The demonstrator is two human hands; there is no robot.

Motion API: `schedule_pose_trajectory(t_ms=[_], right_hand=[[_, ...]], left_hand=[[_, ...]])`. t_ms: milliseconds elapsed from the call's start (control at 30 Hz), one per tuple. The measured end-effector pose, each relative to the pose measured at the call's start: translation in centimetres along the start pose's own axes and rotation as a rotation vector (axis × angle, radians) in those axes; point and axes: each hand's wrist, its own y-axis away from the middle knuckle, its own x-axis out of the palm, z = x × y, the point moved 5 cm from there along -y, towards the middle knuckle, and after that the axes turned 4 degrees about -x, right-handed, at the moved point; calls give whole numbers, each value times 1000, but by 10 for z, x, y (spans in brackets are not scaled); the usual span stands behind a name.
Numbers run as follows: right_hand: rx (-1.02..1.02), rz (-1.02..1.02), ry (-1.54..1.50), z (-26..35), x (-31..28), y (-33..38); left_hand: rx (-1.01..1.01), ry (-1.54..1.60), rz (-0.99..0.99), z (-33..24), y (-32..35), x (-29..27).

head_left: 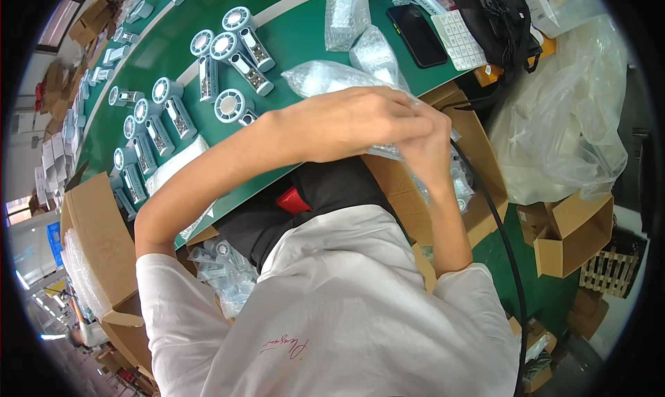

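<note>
In front of my chest, my left hand (370, 123) and my right hand (427, 151) meet, fingers closed and overlapping. Between and beneath them is a clear bubble-wrap bag (318, 77), which both seem to pinch near one end. The left forearm crosses in front of part of the bag, and the right fingertips are partly hidden behind the left hand. I cannot make out what is inside the bag. Beyond the left forearm, several pale blue shower heads (224, 46) with bead-filled clear handles lie on the green table (291, 26).
Wrapped bubble-wrap packages (346, 16) lie beyond my hands, beside a black phone (418, 37), a white keypad (458, 40) and a black bag (493, 20). An open carton (398, 189) with wrapped pieces stands below my hands. A black cable (500, 224) runs down the right side.
</note>
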Motion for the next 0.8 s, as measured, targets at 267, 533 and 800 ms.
schedule_pose_trajectory(t_ms=[267,533,800], right_hand=[[117,-38,89,25,-65,95],[608,-115,217,-37,-169,213],[827,-504,798,-241,-263,312]], left_hand=[[-524,-99,58,154,-4,-19],[-137,-711,120,163,-11,9],[-265,-331,-237,147,-8,-42]])
